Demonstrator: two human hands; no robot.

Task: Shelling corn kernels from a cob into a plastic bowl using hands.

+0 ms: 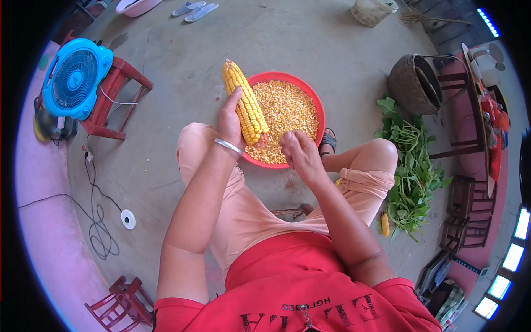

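An ear of yellow corn slants over the left side of a red round basin. My left hand, with a silver bangle at its wrist, holds it, the thumb lying along the kernels. At the ear's lower end a little reddish cob shows bare. Loose corn kernels fill much of the basin. My right hand is just right of the ear's lower end, over the basin's near rim, with its fingers curled; whether anything is inside them cannot be seen.
A blue fan stands on a red wooden stool at left, with a cable on the floor. At right are leafy green plants, another corn ear, a wicker basket and a table. A bucket stands far off.
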